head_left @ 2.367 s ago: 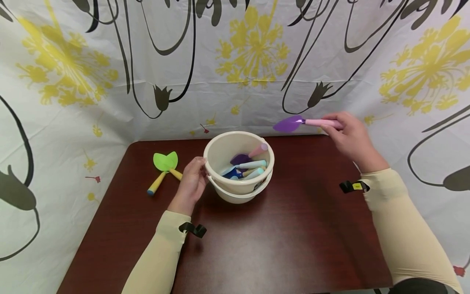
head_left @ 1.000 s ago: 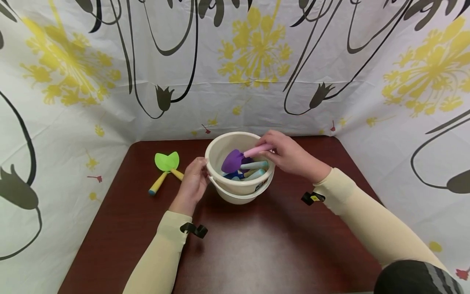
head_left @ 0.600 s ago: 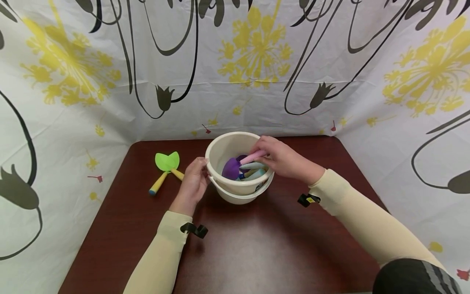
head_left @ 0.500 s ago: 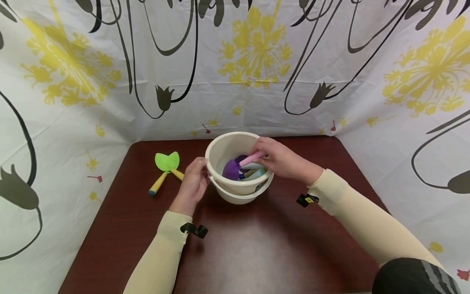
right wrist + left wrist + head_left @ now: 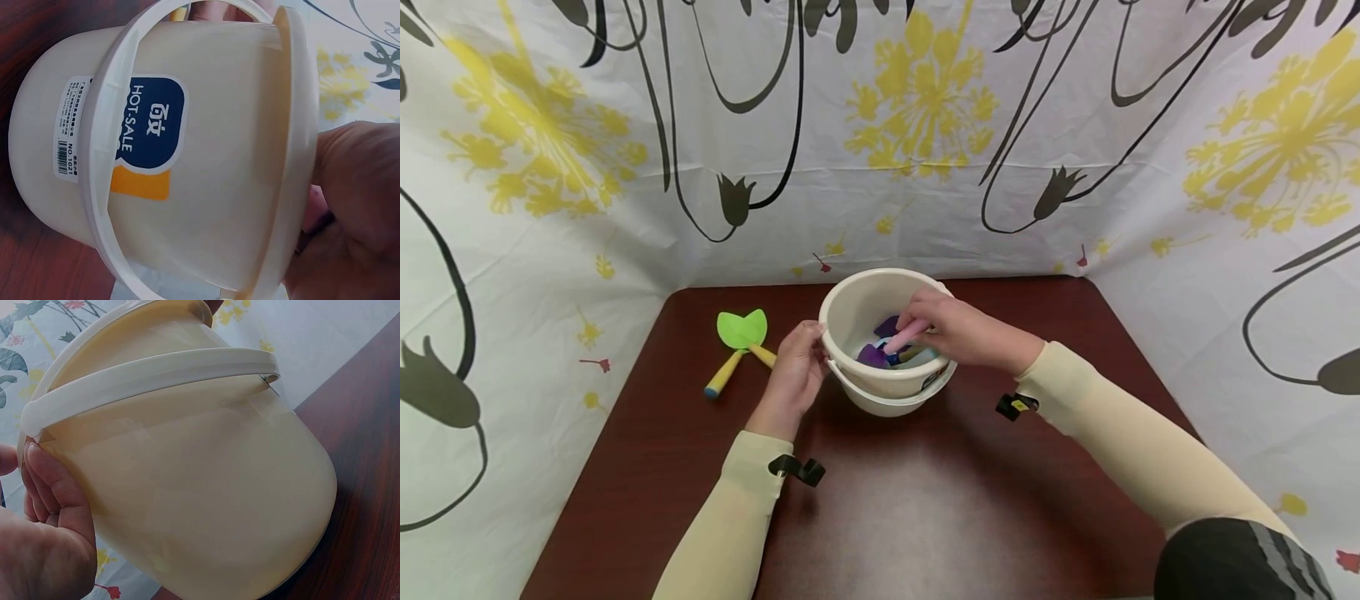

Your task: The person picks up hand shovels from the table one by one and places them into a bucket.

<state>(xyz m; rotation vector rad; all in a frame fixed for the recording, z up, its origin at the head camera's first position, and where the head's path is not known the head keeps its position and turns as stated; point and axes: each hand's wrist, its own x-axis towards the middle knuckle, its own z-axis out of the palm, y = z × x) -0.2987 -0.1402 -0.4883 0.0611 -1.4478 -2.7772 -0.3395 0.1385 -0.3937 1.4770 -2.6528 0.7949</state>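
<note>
Head view, right hand (image 5: 951, 329) grip clasping purple trowel (image 5: 887, 347) inside cream bucket (image 5: 857, 304), left hand (image 5: 796, 371) grip clasping bucket's side, dark tabletop (image 5: 925, 500).

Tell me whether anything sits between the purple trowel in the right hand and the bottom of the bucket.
Yes. Other tools already lie in the bucket beneath the purple trowel that the right hand holds by its pink handle, so it lands on them.

Cream bucket (image 5: 206, 187) fills view (blue HOT-SALE label (image 5: 150, 128)); right hand (image 5: 350, 212) at rim.
</note>
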